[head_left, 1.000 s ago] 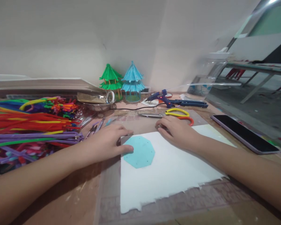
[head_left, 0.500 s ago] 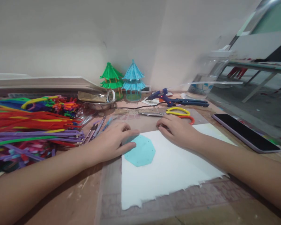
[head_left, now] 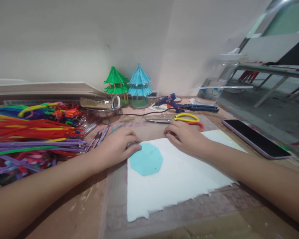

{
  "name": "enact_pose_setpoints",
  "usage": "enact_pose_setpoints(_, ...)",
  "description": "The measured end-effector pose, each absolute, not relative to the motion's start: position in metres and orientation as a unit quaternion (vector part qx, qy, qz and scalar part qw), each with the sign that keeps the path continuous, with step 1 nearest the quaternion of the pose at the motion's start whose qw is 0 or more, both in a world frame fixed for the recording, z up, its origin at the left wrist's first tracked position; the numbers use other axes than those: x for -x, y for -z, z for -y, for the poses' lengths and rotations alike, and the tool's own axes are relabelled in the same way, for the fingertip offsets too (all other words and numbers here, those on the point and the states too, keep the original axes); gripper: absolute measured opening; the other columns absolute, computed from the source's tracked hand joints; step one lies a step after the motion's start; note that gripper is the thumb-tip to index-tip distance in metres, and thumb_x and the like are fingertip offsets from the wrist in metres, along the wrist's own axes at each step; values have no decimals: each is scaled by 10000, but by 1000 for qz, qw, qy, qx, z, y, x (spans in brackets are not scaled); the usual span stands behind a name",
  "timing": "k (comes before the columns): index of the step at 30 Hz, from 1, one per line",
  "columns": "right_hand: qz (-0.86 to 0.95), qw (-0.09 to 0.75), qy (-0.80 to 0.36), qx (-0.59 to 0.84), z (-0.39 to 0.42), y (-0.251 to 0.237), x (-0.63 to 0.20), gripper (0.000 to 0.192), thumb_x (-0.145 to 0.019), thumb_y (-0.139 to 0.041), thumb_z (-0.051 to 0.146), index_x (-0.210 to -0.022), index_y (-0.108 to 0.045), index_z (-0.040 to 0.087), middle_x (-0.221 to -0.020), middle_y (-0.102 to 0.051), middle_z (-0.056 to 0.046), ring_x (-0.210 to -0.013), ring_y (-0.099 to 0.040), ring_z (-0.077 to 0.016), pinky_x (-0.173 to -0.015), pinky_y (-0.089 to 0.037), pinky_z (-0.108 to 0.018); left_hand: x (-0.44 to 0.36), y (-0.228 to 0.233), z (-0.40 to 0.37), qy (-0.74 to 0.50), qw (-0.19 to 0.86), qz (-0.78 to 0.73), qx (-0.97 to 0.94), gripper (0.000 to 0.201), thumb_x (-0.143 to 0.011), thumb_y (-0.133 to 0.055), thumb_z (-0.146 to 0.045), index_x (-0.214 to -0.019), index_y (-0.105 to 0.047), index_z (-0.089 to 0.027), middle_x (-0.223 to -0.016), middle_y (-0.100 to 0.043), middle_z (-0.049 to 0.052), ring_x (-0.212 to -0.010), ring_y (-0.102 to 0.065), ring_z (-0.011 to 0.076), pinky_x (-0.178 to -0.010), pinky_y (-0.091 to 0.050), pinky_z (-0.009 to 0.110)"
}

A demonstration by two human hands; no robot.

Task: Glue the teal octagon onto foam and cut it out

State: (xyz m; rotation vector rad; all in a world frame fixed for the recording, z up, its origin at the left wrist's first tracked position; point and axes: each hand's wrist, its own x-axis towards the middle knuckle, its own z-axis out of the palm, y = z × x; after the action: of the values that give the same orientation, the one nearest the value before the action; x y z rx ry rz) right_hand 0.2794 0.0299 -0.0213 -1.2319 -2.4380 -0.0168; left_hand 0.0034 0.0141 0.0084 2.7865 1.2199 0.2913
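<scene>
A light-blue paper octagon [head_left: 147,160] with small dark dots near its corners lies on the left part of a white sheet [head_left: 184,176] with a ragged near edge. My left hand [head_left: 121,143] rests at the sheet's upper left corner, thumb apart from the loosely bent fingers, its thumb tip by the octagon's edge. At the far edge of the sheet lies my right hand [head_left: 185,136], fingers loosely curled and thumb apart, with nothing visible in it. Just beyond it are scissors [head_left: 186,117] with one yellow and one red handle.
Bundles of colourful pipe cleaners [head_left: 32,132] cover the left side. Behind stand a green tiered pavilion [head_left: 116,81] and a blue one [head_left: 139,83], near a metal bowl [head_left: 102,112], a blue glue gun [head_left: 170,100] and pliers [head_left: 199,108]. A phone [head_left: 255,137] lies at right.
My left hand has drawn back slightly left, its fingers bending and its thumb leaving the octagon's surface. My right hand stays in place. The whole view has shifted a little.
</scene>
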Motion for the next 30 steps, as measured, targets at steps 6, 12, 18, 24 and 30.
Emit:
enact_pose_setpoints(6,874,201,-1,442,-29,19,-278,179,-933,-473,189,-910,-649,166,-916,-655,-101,-890,-594,-245,-834,-447,-374,-23,-35,-39,2,168,-470,-866,190,-830,-663,-359,-889,-780,-221,-860,-773,6,-815,-679,188,-666,-431,249)
enact_pose_setpoints(12,876,209,2,435,-30,19,-277,178,-935,-478,187,-914,-653,161,-910,-654,-103,-869,-580,-238,-822,-442,-374,-33,-44,-56,52,188,-473,-859,194,-766,-668,-375,-805,-766,-212,-744,-762,-20,-700,-659,155,-590,-407,222)
enact_pose_setpoints(18,876,206,-3,437,-31,18,-278,179,-938,-479,185,-916,-656,167,-907,-646,-98,-885,-581,-235,-830,-439,-368,-32,-41,-56,63,178,-466,-864,236,-783,-589,-364,-821,-760,-206,-752,-757,-9,-686,-653,162,-564,-381,235)
enact_pose_setpoints(24,874,210,-3,439,-31,20,-278,171,-932,-484,183,-910,-653,168,-900,-646,-92,-872,-578,-233,-822,-438,-367,-32,-39,-52,60,160,-467,-868,201,-784,-574,-331,-815,-738,-219,-759,-736,-14,-686,-631,160,-583,-369,241)
enact_pose_setpoints(30,875,209,-1,437,-31,19,-278,171,-934,-484,186,-913,-653,171,-912,-654,-95,-885,-584,-236,-831,-441,-372,-33,-35,-54,30,148,-466,-872,199,-767,-570,-252,-895,-720,-224,-833,-723,-2,-721,-617,169,-617,-384,245)
